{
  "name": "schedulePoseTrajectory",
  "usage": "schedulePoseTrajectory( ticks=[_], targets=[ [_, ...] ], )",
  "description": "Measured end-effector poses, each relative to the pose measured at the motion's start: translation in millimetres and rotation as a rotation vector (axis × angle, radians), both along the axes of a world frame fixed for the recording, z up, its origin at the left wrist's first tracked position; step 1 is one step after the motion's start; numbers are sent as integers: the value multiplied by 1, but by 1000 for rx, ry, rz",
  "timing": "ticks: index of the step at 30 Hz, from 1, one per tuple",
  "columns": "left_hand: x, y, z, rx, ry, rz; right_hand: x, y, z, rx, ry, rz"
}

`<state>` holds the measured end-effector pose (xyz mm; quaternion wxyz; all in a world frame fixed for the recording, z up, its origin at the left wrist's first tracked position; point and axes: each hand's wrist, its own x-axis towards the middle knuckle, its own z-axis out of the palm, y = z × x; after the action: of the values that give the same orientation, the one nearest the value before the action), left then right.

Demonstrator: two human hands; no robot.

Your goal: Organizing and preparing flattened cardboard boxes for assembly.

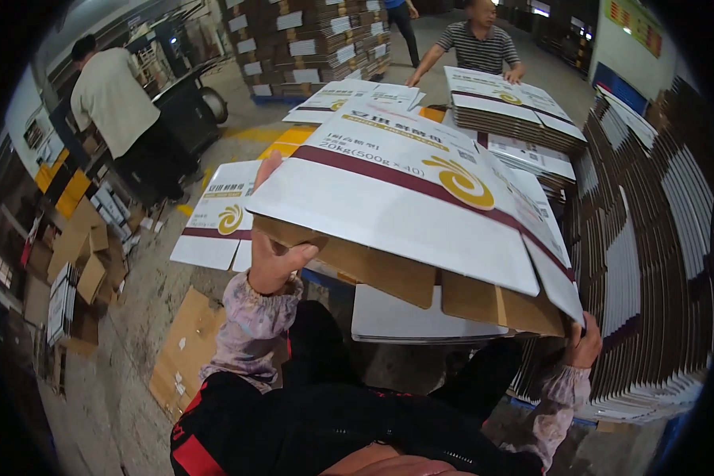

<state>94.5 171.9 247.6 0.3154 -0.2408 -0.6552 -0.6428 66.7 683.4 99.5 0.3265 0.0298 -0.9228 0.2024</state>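
A flattened white carton (pixel 357 208) with a maroon stripe and a gold swirl is held up in front of me, its near edge tilted toward me. Brown inner flaps show along its underside. My left hand (pixel 273 268) is closed on its left end, thumb under the near edge and fingers up along the side. At the near right corner, my right hand (pixel 585 346) grips the same carton, its fingers partly hidden. Below it lies a low stack of white carton sheets (pixel 420 319). Another printed carton (pixel 206 242) sits to the left of my left hand.
Across from me a person in a striped shirt (pixel 476 51) has hands by a carton stack (pixel 523 125). Tall rows of flattened cartons (pixel 650 262) stand close on my right. A brown cardboard sheet (pixel 184 349) lies on the floor. Another person (pixel 119 95) works at far left.
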Motion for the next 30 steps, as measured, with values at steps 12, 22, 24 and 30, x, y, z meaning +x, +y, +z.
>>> schedulePoseTrajectory(
  ticks=[12, 22, 24, 30],
  targets=[
    [-13, 35, 6, -43, -112, -147, -12, -66, 121, -404, 98, -33],
    [-13, 18, 12, 41, -113, -72, -4, -75, 142, -304, 244, 4],
    [-15, 2, 11, 64, -76, -137, -2, -79, 153, -225, 262, -1],
    [-14, -6, 9, 173, -86, -206, -4, -76, 151, -253, 281, 26]
  ],
)
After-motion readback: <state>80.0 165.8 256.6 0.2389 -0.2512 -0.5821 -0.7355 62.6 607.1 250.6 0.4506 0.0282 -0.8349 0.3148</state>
